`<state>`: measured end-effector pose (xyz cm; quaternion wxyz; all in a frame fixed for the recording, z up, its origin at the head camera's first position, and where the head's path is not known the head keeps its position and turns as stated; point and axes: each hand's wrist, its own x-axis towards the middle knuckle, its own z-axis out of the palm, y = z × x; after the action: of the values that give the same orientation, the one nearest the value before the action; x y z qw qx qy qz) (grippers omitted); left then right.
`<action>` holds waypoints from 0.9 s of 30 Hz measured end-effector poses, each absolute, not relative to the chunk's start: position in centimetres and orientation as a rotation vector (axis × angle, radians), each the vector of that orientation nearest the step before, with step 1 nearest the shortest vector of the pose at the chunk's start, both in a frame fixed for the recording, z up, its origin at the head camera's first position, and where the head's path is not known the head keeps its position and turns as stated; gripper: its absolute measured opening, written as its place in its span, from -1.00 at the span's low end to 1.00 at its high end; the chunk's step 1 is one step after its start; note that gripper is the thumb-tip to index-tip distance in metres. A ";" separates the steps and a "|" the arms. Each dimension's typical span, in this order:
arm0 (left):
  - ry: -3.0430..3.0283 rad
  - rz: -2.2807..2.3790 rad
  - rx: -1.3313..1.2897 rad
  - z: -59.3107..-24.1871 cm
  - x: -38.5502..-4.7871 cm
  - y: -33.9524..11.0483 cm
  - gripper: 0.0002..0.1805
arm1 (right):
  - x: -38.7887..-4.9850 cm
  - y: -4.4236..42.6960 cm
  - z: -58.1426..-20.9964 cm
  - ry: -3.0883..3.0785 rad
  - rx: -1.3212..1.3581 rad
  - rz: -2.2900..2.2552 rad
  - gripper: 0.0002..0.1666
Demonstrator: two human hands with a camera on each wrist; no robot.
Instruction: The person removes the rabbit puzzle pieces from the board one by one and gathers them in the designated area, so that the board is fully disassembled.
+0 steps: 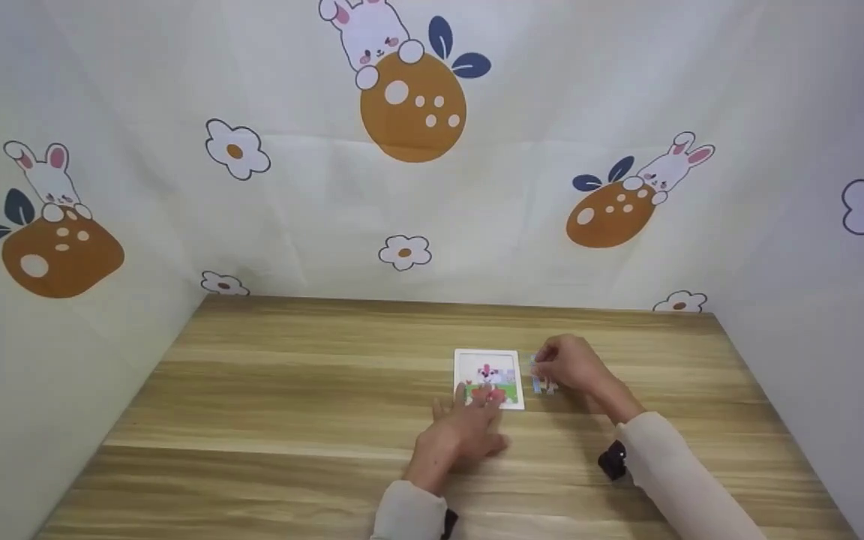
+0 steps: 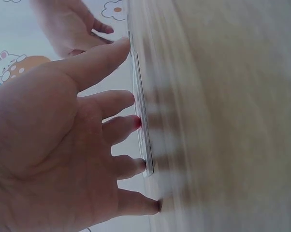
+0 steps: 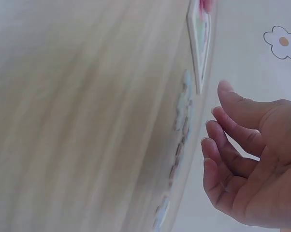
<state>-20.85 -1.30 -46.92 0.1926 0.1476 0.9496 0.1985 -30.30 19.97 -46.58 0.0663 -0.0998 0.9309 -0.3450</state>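
**Left hand [image 1: 462, 435] on the puzzle frame [image 1: 520, 380], right hand [image 1: 578, 369] over the loose pieces [image 1: 537, 384]**

So here's my setup, using the frame as the landmark. It's lying flat on the wood-grain table [image 1: 289, 390], white rim and all, and it's holding a partly filled picture [image 1: 506, 393]. The colored bit is covering the lower part, with green along it and a pink-and-white character in the middle, while the top part inside the rim is showing pale. My fingers are hiding some of it, so I can't tell you every detail.

My left hand is spreading wide at the near left side of the frame. A few fingertips are resting on it, and the little finger is reaching past its edge onto the tabletop.

My right hand is hovering just right of the frame. Its fingers are curling loosely, and the thumb tip is sitting slightly apart from the index. The pieces are lying below it in a loose cluster, pale blue with some brownish edges, the closest ones just beside the frame's right edge. My hand is blocking part of the cluster, so I can't count them.

Beyond the frame, a cream curtain [image 1: 312, 225] with bunnies and flowers is hanging behind the table.
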 end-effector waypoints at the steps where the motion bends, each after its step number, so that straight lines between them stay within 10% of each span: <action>1: 2.665 0.559 0.413 -46.9 -20.8 -1.2 -0.20 | -30.5 19.7 -46.5 2.809 -0.293 -1.035 -0.86; 27: 2.764 0.228 0.393 -46.4 -20.6 2.4 -0.14 | -32.3 14.6 -47.7 2.573 -0.561 -1.060 -0.85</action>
<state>-20.55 2.40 -46.37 0.1696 0.1382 0.9725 0.0801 -32.32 14.56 -47.69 0.1509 -0.1952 0.8960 -0.3693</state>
